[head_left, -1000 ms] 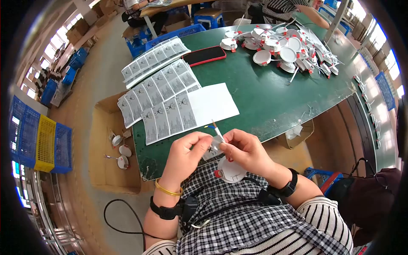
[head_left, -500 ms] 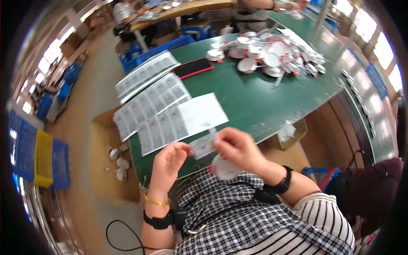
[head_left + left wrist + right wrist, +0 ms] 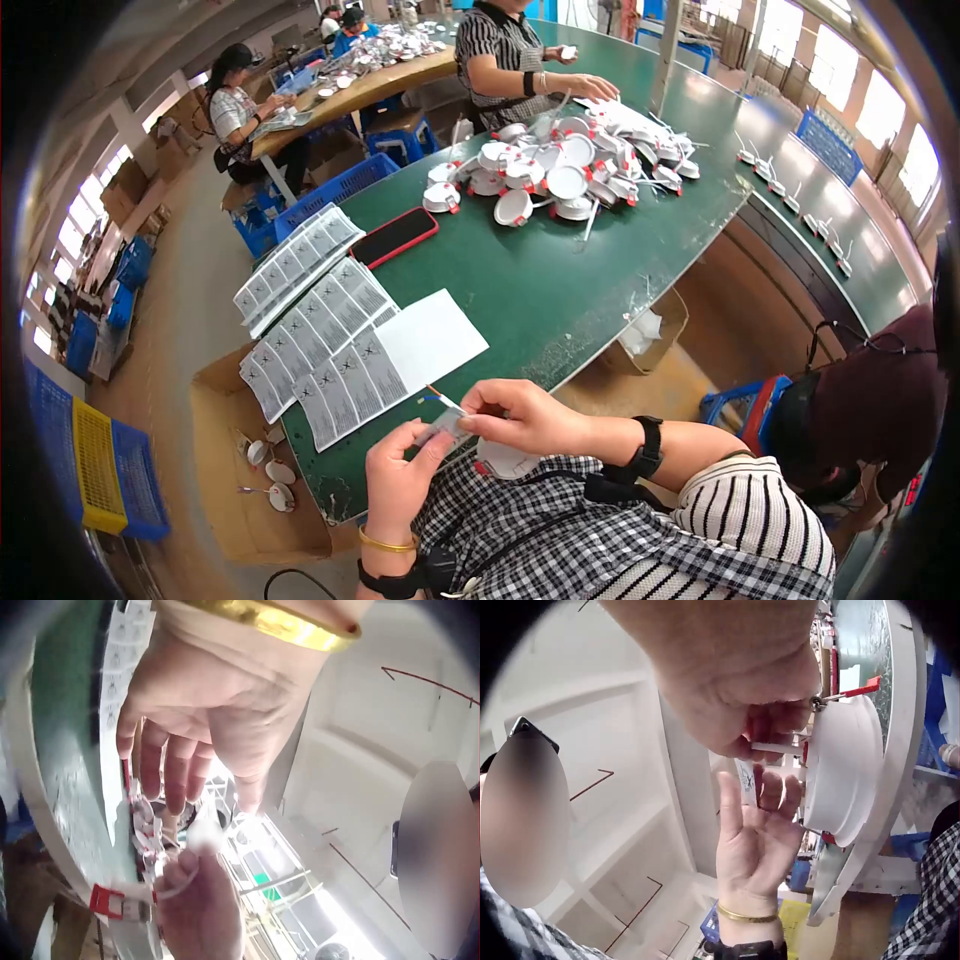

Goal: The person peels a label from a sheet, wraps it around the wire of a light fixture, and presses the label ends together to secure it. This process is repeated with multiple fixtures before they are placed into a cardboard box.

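Observation:
In the head view my right hand (image 3: 525,415) pinches the white cable (image 3: 776,748) of a round white downlight (image 3: 845,769), which hangs below the fingers. Bare coloured wire ends (image 3: 432,394) stick out past the fingertips. A small silver-grey sticker label (image 3: 445,428) sits at the cable, between the two hands. My left hand (image 3: 395,475) has its thumb and fingers at the label's free end, pinching it. Red-tipped spring clips (image 3: 862,688) show on the downlight's side. In the left wrist view the label is lost in glare.
Sheets of printed labels (image 3: 320,335) lie on the green table (image 3: 520,310), beside a red-edged phone (image 3: 396,237). Many downlights (image 3: 565,180) are heaped at the back, near another person (image 3: 510,65). A cardboard box (image 3: 225,500) with several downlights stands at the left.
The head view has swung, so the table appears lower and further left. Half a second ago the left hand was apart from the label; now its fingers are on it. The right hand keeps the cable.

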`<state>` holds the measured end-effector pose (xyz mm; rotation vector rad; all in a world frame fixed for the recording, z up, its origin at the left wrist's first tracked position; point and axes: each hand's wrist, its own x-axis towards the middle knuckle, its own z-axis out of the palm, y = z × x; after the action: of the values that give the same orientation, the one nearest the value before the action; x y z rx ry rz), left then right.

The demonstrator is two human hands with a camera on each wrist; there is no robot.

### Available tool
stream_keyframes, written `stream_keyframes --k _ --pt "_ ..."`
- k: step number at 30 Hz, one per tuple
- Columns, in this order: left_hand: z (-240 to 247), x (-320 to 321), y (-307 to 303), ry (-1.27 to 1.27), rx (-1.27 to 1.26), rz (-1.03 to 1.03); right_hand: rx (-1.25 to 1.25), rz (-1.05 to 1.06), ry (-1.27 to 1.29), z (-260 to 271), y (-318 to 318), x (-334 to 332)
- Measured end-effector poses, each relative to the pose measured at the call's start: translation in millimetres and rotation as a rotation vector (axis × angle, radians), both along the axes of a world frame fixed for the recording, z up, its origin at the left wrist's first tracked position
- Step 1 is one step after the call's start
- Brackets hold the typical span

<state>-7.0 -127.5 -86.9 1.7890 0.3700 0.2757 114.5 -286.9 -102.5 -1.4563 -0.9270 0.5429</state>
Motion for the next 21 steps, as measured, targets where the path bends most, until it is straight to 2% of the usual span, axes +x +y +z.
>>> stream_keyframes --k 1,2,4,6,7,11,12,13,17,18,19,21 --pt "-2.9 1.5 2.5 -0.074 0.169 -0.008 -0.003 0.013 -0.006 4.6 0.0 2.0" --pt "-1.1 -0.1 5.1 -0.072 0.165 0.001 -0.052 0.074 0.038 8.6 -0.7 3.6" --pt "9.6 -2.5 12.1 -0.098 0.336 0.025 -0.098 0.129 0.081 10.7 4.7 15.8" --pt "14.2 -17.2 35.9 -0.046 0.315 0.211 -0.004 0.030 -0.116 8.0 12.2 47.4" --pt "12.8 -26.5 53.2 -0.061 0.244 0.354 -0.055 -0.079 -0.104 11.1 12.1 69.9" --pt "15.7 -73.3 141.7 -0.232 0.204 0.598 -0.150 -0.383 0.003 11.6 1.8 163.9" --pt "16.6 -83.5 159.2 -0.148 0.270 0.658 -0.165 -0.497 0.076 -3.1 -2.6 191.0" --pt "12.9 -92.9 176.3 -0.047 0.315 0.711 -0.187 -0.597 0.044 -17.4 -5.6 217.8" --pt "-39.4 -110.1 247.9 -0.058 0.239 0.914 -0.302 -0.682 0.077 -37.2 -11.6 276.8" --pt "-53.6 -115.7 262.5 0.028 0.252 0.931 -0.332 -0.691 0.089 -41.4 -11.8 284.8" --pt "-65.4 -118.4 270.9 0.115 0.263 0.941 -0.404 -0.678 0.052 -42.8 -10.0 292.2" --pt "-86.2 -118.3 276.7 0.084 0.186 0.969 -0.576 -0.689 -0.033 -35.6 -4.5 295.6"
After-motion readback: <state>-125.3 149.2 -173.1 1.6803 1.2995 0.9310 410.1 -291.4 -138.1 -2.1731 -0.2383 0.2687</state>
